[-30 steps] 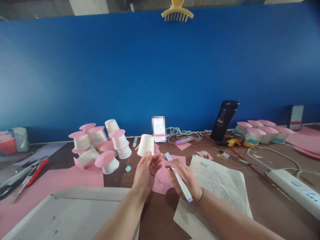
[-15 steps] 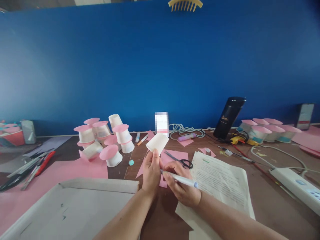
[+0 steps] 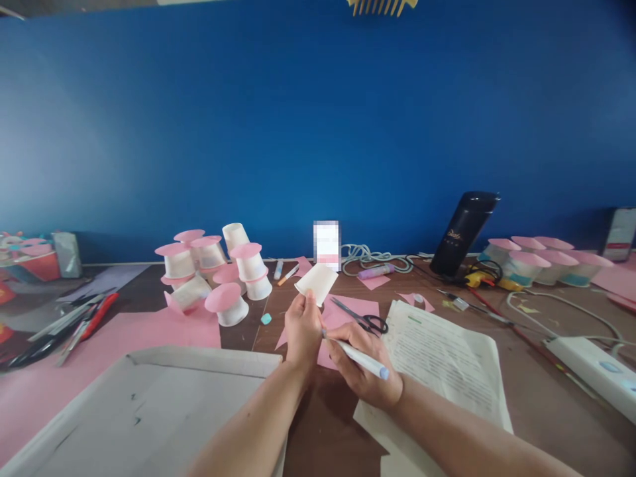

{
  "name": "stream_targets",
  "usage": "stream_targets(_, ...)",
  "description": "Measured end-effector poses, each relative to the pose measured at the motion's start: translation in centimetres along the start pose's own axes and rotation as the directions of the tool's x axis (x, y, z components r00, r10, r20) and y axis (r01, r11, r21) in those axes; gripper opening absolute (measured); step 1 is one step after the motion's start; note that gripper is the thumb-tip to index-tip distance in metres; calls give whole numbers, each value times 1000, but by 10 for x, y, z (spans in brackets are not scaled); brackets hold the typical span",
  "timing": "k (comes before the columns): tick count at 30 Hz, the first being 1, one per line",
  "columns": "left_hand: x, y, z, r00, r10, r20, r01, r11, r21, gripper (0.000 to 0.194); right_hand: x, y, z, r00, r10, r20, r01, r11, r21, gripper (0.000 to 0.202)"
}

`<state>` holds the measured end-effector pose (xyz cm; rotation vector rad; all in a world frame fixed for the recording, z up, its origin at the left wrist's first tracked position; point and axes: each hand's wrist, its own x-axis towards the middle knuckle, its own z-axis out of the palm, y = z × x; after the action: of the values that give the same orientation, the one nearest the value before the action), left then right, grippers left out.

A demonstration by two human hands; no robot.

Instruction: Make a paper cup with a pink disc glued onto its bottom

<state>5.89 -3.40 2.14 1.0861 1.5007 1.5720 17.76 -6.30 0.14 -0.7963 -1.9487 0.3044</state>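
A white paper cup (image 3: 317, 283) is pinched by my left hand (image 3: 303, 331), thumb on its near side, and it lies tilted in the air above the table. My right hand (image 3: 365, 368) grips a white marker (image 3: 360, 358) with a light blue end, its tip side pointing toward my left hand. The two hands nearly touch, and the marker's tip is partly hidden by the left one. Beneath them lie pink paper (image 3: 355, 307) and a pair of black-handled scissors (image 3: 362, 317).
Paper cups with pink discs (image 3: 226, 305) stand at left, with more cups (image 3: 527, 266) at far right. Printed sheets (image 3: 447, 358) lie beside my right arm, a white box lid (image 3: 169, 411) by my left. A black tumbler (image 3: 462, 235), a phone (image 3: 326, 245) and a power strip (image 3: 596, 374) are around.
The whole scene has shifted slightly right as the camera turned. Both hands keep their hold on the cup and the marker, with little other movement.
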Motion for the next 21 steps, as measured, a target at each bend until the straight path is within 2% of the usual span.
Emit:
stream_targets(3, 1, 0, 2, 1000, -18, 1, 18, 1000, -9, 39, 0, 0, 0, 1000, -21, -13, 21, 1000, -14, 9)
stream_targets(6, 12, -5, -3, 999, -50, -18, 50, 998, -26, 38, -2, -6, -5, 998, -45, -35, 44, 999, -27, 8)
stream_targets(9, 28, -14, -14, 979, -129, -157, 115, 989, -95, 37, -5, -16, -12, 995, -90, -49, 90, 996, 1, 6)
stream_targets(10, 31, -17, -17, 976, -130, -174, 113, 988, -108, 39, -6, -18, -12, 993, -107, -41, 108, 994, 15, 6)
stream_targets(16, 36, -23, -27, 998, -41, -46, 47, 991, 129, 43, -3, -13, -3, 995, -95, -23, 95, 995, -15, 9)
stream_targets(21, 43, -26, -31, 995, 16, -101, 1, 986, 166, 40, -5, -4, -1, 997, -60, 49, 59, 998, 29, 12)
